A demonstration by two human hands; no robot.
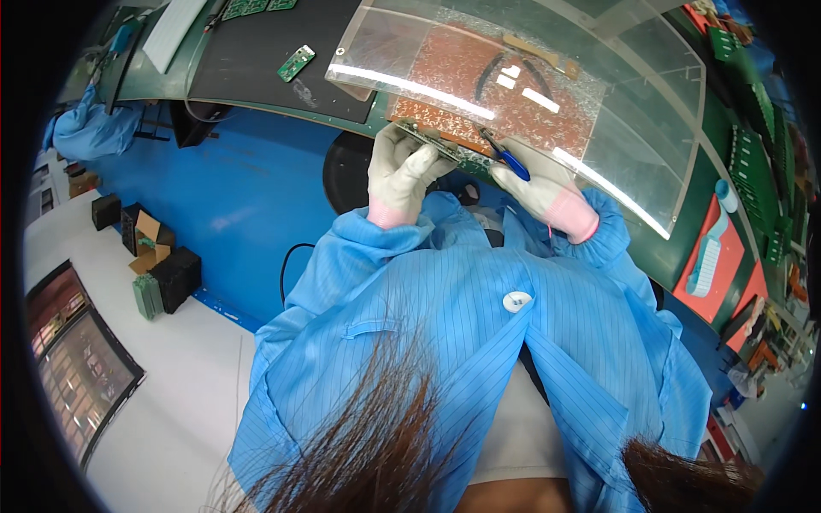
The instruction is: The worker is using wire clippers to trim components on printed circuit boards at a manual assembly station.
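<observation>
My left hand (398, 171), in a whitish glove with a pink cuff, is closed on the edge of a circuit board (430, 141). The board is tilted and seen nearly edge-on, so its face is mostly hidden. In my right hand (540, 186), gloved the same way, is a pair of blue-handled cutters (511, 161). Their dark jaws point up and left, close to the board's right end; whether they touch it I cannot tell. Both hands are at the near edge of the bench, by a clear plastic shield (637, 162) standing over a reddish mat (457, 64) strewn with small clippings.
A small green circuit board (296, 64) lies on a black mat (248, 68) to the left. Under the shield are white pieces (540, 101) and a tan strip (539, 53). On the right, a light-blue brush (706, 261) rests on red material. A black stool (342, 175) stands below the bench.
</observation>
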